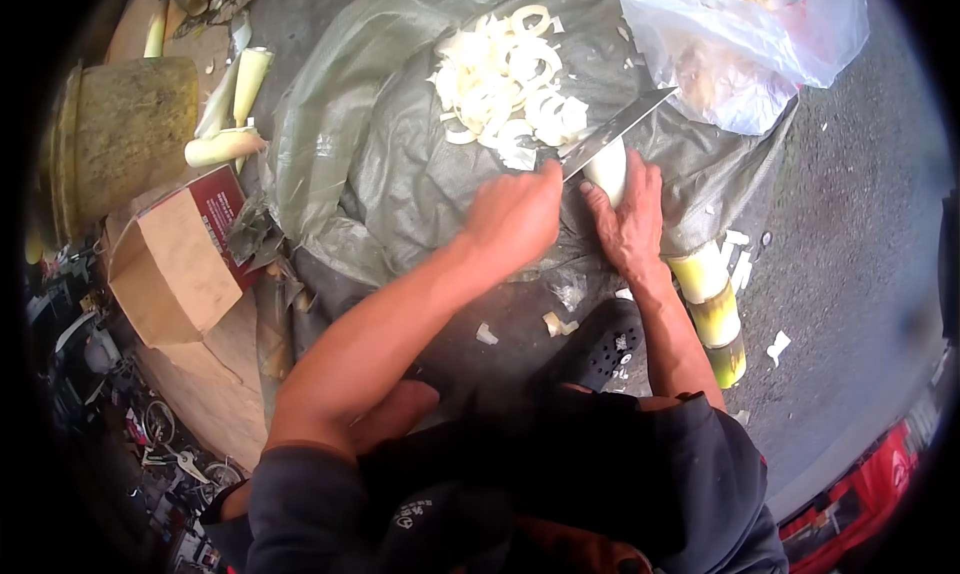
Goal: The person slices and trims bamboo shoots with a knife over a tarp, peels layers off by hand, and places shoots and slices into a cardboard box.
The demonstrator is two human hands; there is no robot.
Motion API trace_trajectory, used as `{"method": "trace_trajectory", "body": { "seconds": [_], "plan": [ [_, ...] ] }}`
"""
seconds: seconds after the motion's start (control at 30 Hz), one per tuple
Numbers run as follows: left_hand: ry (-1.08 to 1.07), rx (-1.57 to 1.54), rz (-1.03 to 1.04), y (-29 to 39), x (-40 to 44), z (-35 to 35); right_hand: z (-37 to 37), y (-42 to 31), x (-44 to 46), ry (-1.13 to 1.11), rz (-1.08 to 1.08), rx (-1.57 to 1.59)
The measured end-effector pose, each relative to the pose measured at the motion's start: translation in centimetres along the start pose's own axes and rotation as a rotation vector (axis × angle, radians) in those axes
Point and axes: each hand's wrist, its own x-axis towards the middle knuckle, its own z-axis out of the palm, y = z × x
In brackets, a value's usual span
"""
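Observation:
My left hand (520, 214) is closed around the handle of a long knife (625, 117). Its blade slants up to the right across the far end of a peeled white bamboo shoot (608, 172). My right hand (637, 214) grips the shoot from its right side, thumb on the near left and fingers along the right. Just beyond the knife, a heap of pale sliced bamboo shoot rings (510, 79) lies on a grey-green woven sack (350, 164). Whether the blade has cut into the shoot, I cannot tell.
A clear plastic bag (740, 64) holding pale pieces sits at the upper right. Yellow-green shoot segments (715, 309) lie by my right forearm. To the left are a dirty yellow bucket (140, 114), more shoot pieces (225, 147) and an open cardboard box (185, 264). My shoe (605, 344) is close below.

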Motion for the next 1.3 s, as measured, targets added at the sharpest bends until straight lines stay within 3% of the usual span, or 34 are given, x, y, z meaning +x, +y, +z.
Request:
{"method": "trace_trajectory", "body": {
  "seconds": [0.13, 0.23, 0.33, 0.37, 0.63, 1.3],
  "plan": [
    [0.013, 0.034, 0.008, -0.5, 1.3, -0.6, -0.8, -1.2, 0.3, -0.047, 0.078, 0.004],
    [0.007, 0.017, -0.032, -1.8, -0.1, -2.4, -2.0, -1.0, 0.4, -0.225, 0.211, 0.293],
    [0.143, 0.009, 0.101, -2.6, -4.3, -3.8, -1.2, -0.3, -0.4, -0.181, 0.187, 0.208],
    [0.107, 0.010, 0.081, -2.8, -5.7, -4.0, -0.6, 0.3, -0.6, -0.066, 0.023, 0.056],
    [0.023, 0.008, 0.005, -3.0, -11.5, -2.4, -0.6, 0.2, -0.8, -0.065, 0.001, 0.057],
    [0.023, 0.062, -0.027, 0.4, -2.2, 0.6, 0.2, 0.2, -0.7, -0.011, -0.067, -0.018]
  ]
}}
